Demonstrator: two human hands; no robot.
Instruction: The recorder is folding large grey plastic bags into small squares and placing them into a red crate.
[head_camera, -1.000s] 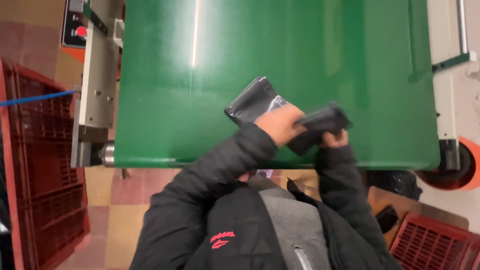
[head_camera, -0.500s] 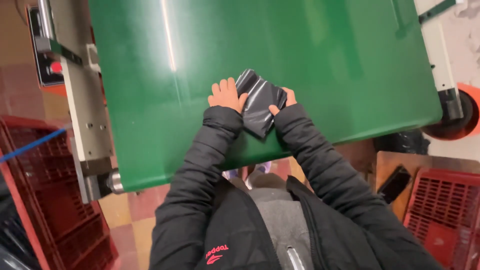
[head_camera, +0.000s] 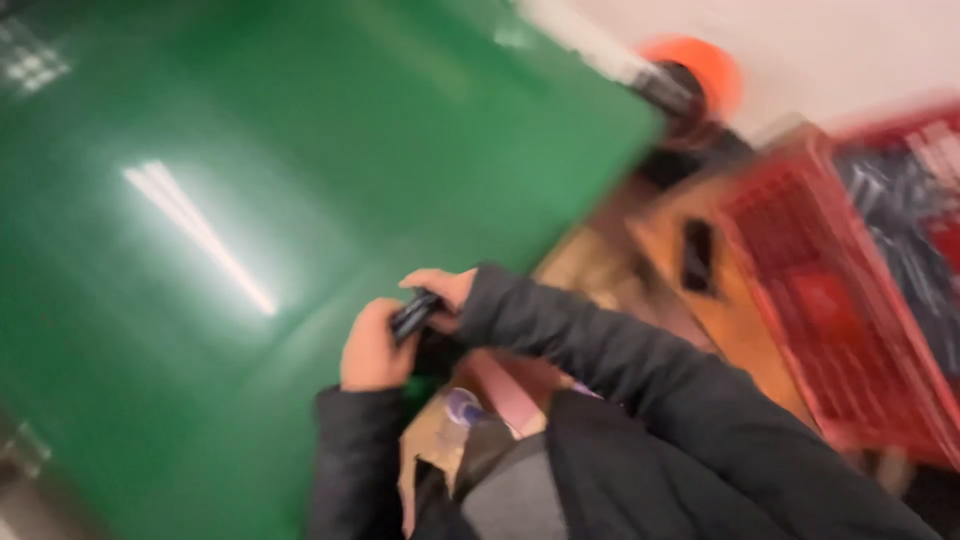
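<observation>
The picture is blurred by motion. My left hand (head_camera: 372, 348) and my right hand (head_camera: 445, 292) meet at the near edge of a green conveyor belt (head_camera: 250, 200). Between them they pinch a small dark folded plastic bag (head_camera: 413, 314), of which only a thin edge shows. Both arms wear black jacket sleeves.
A red plastic crate (head_camera: 840, 290) stands to the right, with dark items in another red crate behind it. A brown cardboard piece (head_camera: 690, 250) lies beside the crate. An orange round part (head_camera: 700, 62) sits at the belt's far right end.
The view has swung hard to the right. The dark bag, held flat on the belt before, has come to the belt's near edge between both hands and looks folded smaller.
</observation>
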